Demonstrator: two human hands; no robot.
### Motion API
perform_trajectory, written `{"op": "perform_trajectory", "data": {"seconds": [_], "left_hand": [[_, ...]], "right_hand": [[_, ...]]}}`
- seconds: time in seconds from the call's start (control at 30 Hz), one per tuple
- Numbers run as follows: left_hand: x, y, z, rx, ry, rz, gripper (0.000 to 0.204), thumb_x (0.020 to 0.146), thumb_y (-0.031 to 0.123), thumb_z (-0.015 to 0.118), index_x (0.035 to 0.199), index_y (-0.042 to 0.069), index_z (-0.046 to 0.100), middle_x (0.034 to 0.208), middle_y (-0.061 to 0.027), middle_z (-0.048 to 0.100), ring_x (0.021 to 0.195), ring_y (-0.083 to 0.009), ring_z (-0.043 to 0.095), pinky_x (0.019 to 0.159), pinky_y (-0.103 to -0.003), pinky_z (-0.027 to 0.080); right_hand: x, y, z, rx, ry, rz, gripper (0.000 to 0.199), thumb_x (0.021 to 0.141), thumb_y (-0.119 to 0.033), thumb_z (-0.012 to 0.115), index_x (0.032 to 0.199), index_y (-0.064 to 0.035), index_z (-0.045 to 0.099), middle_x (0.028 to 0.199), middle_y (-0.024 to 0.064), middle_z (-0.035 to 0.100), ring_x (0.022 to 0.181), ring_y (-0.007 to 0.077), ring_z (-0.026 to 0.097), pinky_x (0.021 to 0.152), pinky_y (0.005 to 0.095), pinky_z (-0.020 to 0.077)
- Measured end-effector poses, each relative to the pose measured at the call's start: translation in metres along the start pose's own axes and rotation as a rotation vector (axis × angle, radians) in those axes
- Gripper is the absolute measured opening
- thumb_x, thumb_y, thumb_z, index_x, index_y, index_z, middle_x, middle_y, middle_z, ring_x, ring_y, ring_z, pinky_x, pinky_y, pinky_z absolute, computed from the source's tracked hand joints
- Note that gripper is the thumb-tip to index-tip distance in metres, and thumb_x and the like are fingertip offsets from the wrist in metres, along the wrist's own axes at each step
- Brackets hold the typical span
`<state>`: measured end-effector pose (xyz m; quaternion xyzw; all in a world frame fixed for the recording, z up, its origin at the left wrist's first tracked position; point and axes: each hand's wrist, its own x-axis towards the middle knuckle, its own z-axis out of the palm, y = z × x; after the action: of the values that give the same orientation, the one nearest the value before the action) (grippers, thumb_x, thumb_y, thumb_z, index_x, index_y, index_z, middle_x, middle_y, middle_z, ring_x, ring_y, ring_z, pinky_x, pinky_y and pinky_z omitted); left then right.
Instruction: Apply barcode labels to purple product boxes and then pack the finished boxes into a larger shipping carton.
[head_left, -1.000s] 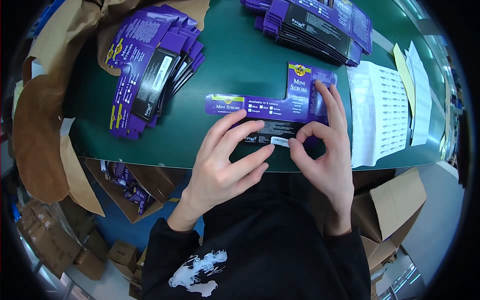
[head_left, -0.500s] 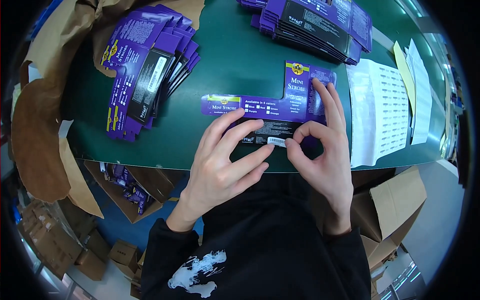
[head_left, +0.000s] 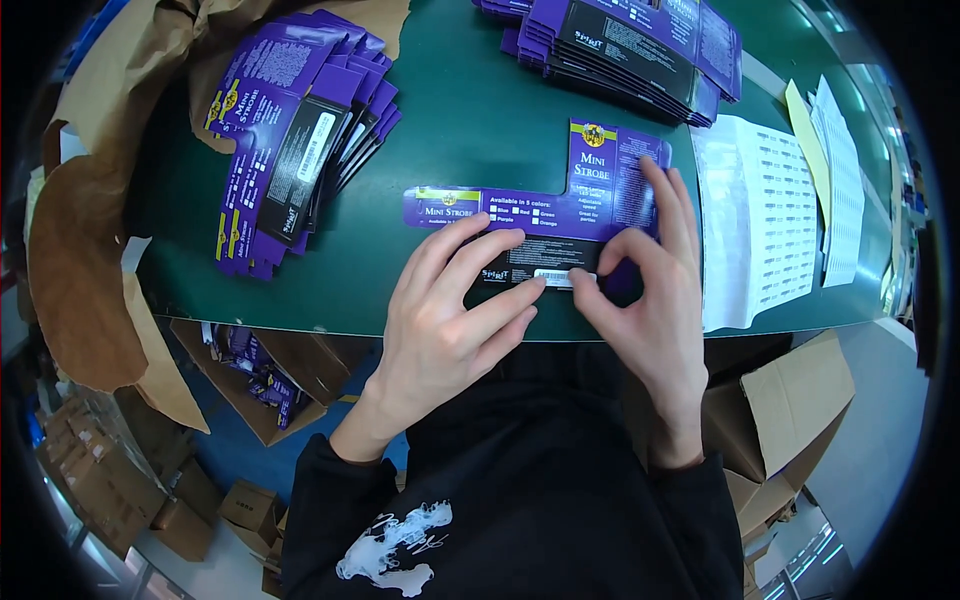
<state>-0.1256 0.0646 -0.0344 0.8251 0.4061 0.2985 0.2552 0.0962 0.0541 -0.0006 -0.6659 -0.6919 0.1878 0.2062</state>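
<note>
A flat, unfolded purple and black packaging card (head_left: 540,212) lies on the green table in front of me. A small white barcode sticker (head_left: 563,278) sits on its black panel. My left hand (head_left: 445,325) has its fingers stretched out, the upper fingertips resting on the card's left part and a lower one touching the sticker's left end. My right hand (head_left: 650,290) presses its thumb on the sticker's right end. Its index finger bends down beside the thumb, a little apart from it, and its other fingers reach over the card's right panel.
A fanned stack of stickered cards (head_left: 300,150) lies on the left, beside crumpled brown paper (head_left: 80,260). Another card stack (head_left: 630,50) is at the far side. Sticker sheets (head_left: 770,230) lie on the right. Below the table edge are cardboard boxes (head_left: 795,400).
The sticker now lies flat along the black panel, more of it showing. My right thumb and index finger have moved apart from their pinch. The left hand has barely shifted.
</note>
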Motion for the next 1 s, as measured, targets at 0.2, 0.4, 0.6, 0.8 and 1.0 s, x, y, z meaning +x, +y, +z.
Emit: {"op": "perform_trajectory", "data": {"seconds": [0.2, 0.4, 0.6, 0.8, 1.0], "left_hand": [[-0.001, 0.001, 0.001, 0.075, -0.04, 0.027, 0.036, 0.073, 0.015, 0.084, 0.109, 0.014, 0.078, 0.132, -0.0095, 0.063, 0.128, -0.0357, 0.055, 0.104, -0.05, 0.049], [-0.001, 0.001, -0.013, 0.242, -0.205, 0.093, 0.055, 0.074, 0.02, 0.085, 0.128, 0.021, 0.071, 0.143, -0.0133, 0.055, 0.134, -0.0388, 0.05, 0.107, -0.053, 0.046], [0.008, 0.002, -0.025, 0.197, -0.216, 0.136, 0.052, 0.075, 0.024, 0.085, 0.123, 0.014, 0.068, 0.148, -0.0181, 0.051, 0.139, -0.0428, 0.046, 0.11, -0.054, 0.043], [0.023, 0.012, -0.017, 0.141, -0.232, 0.069, 0.045, 0.074, 0.022, 0.086, 0.109, 0.005, 0.064, 0.149, -0.0205, 0.05, 0.14, -0.0425, 0.045, 0.111, -0.052, 0.043], [-0.021, 0.011, -0.014, 0.127, -0.27, 0.205, 0.046, 0.077, 0.003, 0.078, 0.122, 0.001, 0.066, 0.134, -0.0194, 0.059, 0.13, -0.0346, 0.056, 0.102, -0.046, 0.051]], "right_hand": [[-0.007, 0.0, 0.004, 0.009, 0.054, 0.025, 0.027, 0.077, -0.006, 0.077, 0.087, -0.0033, 0.052, 0.159, 0.0279, 0.039, 0.15, 0.0486, 0.032, 0.119, 0.0519, 0.0304], [-0.013, 0.007, 0.017, 0.088, 0.107, -0.038, 0.025, 0.082, 0.001, 0.071, 0.096, -0.0025, 0.051, 0.157, 0.0286, 0.04, 0.148, 0.0488, 0.034, 0.118, 0.0516, 0.0313], [-0.022, 0.016, 0.018, 0.172, 0.228, -0.088, 0.021, 0.083, 0.004, 0.066, 0.099, -0.0021, 0.054, 0.15, 0.0282, 0.049, 0.144, 0.0481, 0.041, 0.118, 0.0517, 0.0321], [-0.036, 0.033, 0.02, 0.566, 0.427, -0.064, 0.017, 0.089, 0.003, 0.06, 0.105, -0.0003, 0.058, 0.138, 0.0235, 0.059, 0.141, 0.0426, 0.048, 0.117, 0.0515, 0.0359], [-0.04, 0.047, 0.02, 1.053, 0.657, 0.016, 0.011, 0.098, -0.003, 0.051, 0.106, -0.0001, 0.058, 0.131, 0.0185, 0.063, 0.14, 0.0368, 0.049, 0.117, 0.048, 0.0362]]}}
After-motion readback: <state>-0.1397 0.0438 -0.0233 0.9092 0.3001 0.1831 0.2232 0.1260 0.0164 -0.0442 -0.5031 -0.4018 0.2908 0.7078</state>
